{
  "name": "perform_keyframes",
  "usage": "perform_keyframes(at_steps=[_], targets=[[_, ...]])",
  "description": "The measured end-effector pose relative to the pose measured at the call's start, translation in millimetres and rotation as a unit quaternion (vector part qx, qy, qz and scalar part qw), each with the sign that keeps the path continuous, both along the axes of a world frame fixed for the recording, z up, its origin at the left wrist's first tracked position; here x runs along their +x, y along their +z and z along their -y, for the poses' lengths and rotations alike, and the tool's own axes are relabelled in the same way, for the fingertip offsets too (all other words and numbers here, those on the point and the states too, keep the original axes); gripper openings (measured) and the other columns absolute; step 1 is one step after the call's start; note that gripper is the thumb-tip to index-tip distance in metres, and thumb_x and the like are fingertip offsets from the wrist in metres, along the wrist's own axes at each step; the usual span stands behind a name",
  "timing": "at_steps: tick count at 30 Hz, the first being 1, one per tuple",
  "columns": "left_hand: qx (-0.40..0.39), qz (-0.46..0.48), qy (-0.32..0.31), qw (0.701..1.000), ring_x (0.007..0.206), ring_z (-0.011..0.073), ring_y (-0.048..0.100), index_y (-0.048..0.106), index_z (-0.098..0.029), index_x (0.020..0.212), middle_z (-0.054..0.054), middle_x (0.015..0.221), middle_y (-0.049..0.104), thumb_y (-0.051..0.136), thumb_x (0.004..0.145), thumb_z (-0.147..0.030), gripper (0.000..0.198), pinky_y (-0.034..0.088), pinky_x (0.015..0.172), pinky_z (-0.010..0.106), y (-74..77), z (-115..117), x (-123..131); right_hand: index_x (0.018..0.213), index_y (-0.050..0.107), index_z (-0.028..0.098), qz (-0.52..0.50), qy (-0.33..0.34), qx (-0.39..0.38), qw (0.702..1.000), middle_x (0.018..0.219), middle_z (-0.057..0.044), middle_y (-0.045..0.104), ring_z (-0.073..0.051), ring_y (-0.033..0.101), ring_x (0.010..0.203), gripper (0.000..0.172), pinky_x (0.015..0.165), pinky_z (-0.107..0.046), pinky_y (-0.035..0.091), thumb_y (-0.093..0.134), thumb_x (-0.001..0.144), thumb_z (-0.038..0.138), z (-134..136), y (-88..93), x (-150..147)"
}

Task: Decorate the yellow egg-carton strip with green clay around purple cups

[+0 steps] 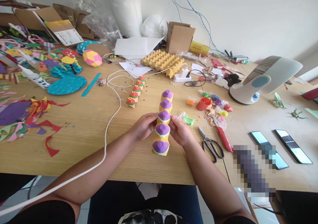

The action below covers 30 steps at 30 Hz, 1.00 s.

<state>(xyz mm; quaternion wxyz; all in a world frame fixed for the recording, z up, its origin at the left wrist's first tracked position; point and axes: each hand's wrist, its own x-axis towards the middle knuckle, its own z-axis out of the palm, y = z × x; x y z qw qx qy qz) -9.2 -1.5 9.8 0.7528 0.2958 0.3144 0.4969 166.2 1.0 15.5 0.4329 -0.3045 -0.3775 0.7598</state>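
Between my two hands is a strip of yellow egg carton (155, 140), its bumps capped in purple clay; the nearer caps show pale green edging. My left hand (145, 126) grips its left side, fingers closed at the edge. On the opposite side, my right hand (181, 130) pinches the strip's edge. A small packet of green clay (188, 120) lies just beyond my right hand. Past the strip, to the left, stands a second carton strip (135, 93) with red and green bumps and pins sticking out. Black-handled scissors (211, 144) lie right of my right forearm.
A white cable (107, 131) crosses the table and passes over my left forearm. Clay packets surround a red cup (203, 103). A red-handled knife (223, 138), two phones (293, 146) and a white fan (263, 80) are on the right. A yellow egg tray (162, 62) sits behind.
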Motion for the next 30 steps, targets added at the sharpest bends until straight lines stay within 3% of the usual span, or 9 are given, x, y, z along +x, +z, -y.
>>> perform_keyframes(at_steps=[5, 9, 13, 19, 24, 28, 30], targets=[[0.069, -0.065, 0.041, 0.995, 0.073, 0.0147, 0.058, 0.074, -0.015, 0.084, 0.005, 0.081, 0.068, 0.068, 0.088, -0.042, 0.028, 0.048, 0.069, 0.027, -4.4, -1, 1, 0.079, 0.058, 0.02, 0.079, -0.005, 0.043, 0.996, 0.064, 0.006, 0.037, -0.01, 0.029, 0.057, 0.039, 0.056, -0.026, 0.027, 0.081, 0.073, 0.051, -1, 1.0, 4], [0.104, -0.104, 0.051, 0.988, 0.075, 0.0156, 0.06, 0.074, -0.016, 0.084, 0.005, 0.082, 0.069, 0.065, 0.089, -0.047, 0.034, 0.048, 0.069, 0.028, -8.1, -2, -2, 0.077, 0.06, 0.019, 0.111, -0.017, 0.082, 0.99, 0.065, 0.005, 0.042, -0.01, 0.032, 0.059, 0.037, 0.057, -0.026, 0.026, 0.079, 0.076, 0.051, -5, -3.9, 7], [0.136, -0.143, 0.037, 0.98, 0.084, 0.0186, 0.065, 0.076, -0.016, 0.092, 0.007, 0.09, 0.073, 0.072, 0.083, -0.045, 0.031, 0.051, 0.076, 0.029, -7.4, -2, -5, 0.079, 0.061, 0.02, 0.11, -0.016, 0.06, 0.992, 0.065, 0.005, 0.044, -0.01, 0.034, 0.058, 0.037, 0.058, -0.026, 0.029, 0.078, 0.076, 0.053, -7, -5.2, 8], [0.083, -0.037, -0.023, 0.996, 0.089, 0.0176, 0.069, 0.076, -0.019, 0.101, 0.006, 0.103, 0.075, 0.08, 0.078, -0.034, 0.028, 0.053, 0.082, 0.03, -4.0, 0, -5, 0.08, 0.061, 0.02, 0.09, -0.025, 0.042, 0.995, 0.065, 0.005, 0.046, -0.01, 0.037, 0.058, 0.036, 0.06, -0.026, 0.034, 0.079, 0.076, 0.051, -3, 0.4, 6], [0.033, -0.018, 0.002, 0.999, 0.082, 0.0152, 0.069, 0.077, -0.018, 0.094, 0.004, 0.095, 0.076, 0.086, 0.07, -0.026, 0.026, 0.052, 0.076, 0.026, -5.2, -2, -5, 0.092, 0.062, 0.022, 0.107, -0.056, 0.087, 0.989, 0.066, 0.005, 0.042, -0.011, 0.035, 0.058, 0.036, 0.057, -0.026, 0.031, 0.071, 0.081, 0.056, -3, 4.8, 9], [0.025, -0.035, 0.029, 0.999, 0.079, 0.0138, 0.068, 0.076, -0.018, 0.092, 0.003, 0.092, 0.075, 0.086, 0.069, -0.024, 0.025, 0.051, 0.074, 0.025, -5.2, -5, -7, 0.087, 0.056, 0.024, 0.187, -0.149, 0.171, 0.956, 0.065, 0.005, 0.041, -0.013, 0.034, 0.06, 0.03, 0.058, -0.027, 0.03, 0.058, 0.092, 0.053, -5, 5.0, 12], [0.029, -0.04, 0.023, 0.999, 0.082, 0.0137, 0.068, 0.076, -0.017, 0.093, 0.004, 0.096, 0.076, 0.085, 0.071, -0.024, 0.025, 0.051, 0.075, 0.024, -4.9, -6, -8, 0.083, 0.053, 0.023, 0.237, -0.165, 0.218, 0.932, 0.069, 0.004, 0.044, -0.013, 0.037, 0.063, 0.026, 0.059, -0.027, 0.031, 0.059, 0.092, 0.047, -6, 5.0, 13]])
